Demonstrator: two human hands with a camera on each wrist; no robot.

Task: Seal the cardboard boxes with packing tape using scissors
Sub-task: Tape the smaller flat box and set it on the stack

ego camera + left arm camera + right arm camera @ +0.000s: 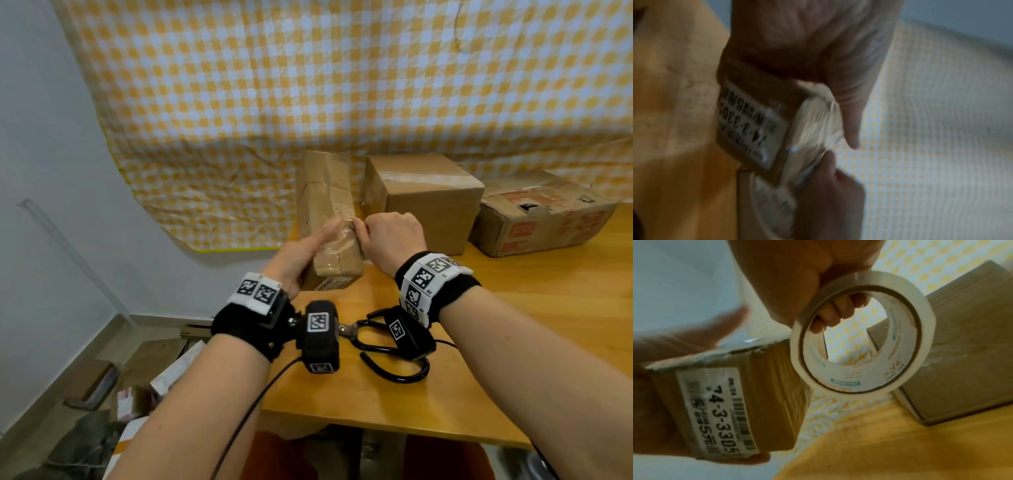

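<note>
Right grip (830, 288) is curling round the tape roll (861, 332), fingers hooked through its core, and is holding it against the top right edge of the narrow box (327, 219). Left grip (301, 257) is cupping the box's near end, thumb lying straight along the taped top face, other fingers wrapping under; in the right wrist view one fingertip is showing below the label (715, 415). Box is tilting up off the worktop (513, 342), near end raised in the left hand, far end leaning toward the checked cloth (342, 85) behind. Clear tape is already lying shiny and wrinkled over its top.

Scissors (394, 353) are lying on the worktop near the person, between the wrists, nobody touching them. Square box (424, 202) is sitting just behind the right hand, a tape strip showing across its top. Printed box (541, 219) is sitting further right, top looking torn; cannot tell if it is sealed.

Step, as I judge it: laying a strip on the narrow box, roll not yet cut off. Next move is probably calling for pulling the strip past the edge, the thumb pressing it flat, then freeing one hand for the scissors to cut. Risk: the tape is wrinkling already and may fold onto itself if tension drops. Left wrist view is blurring, little to read there.
</note>
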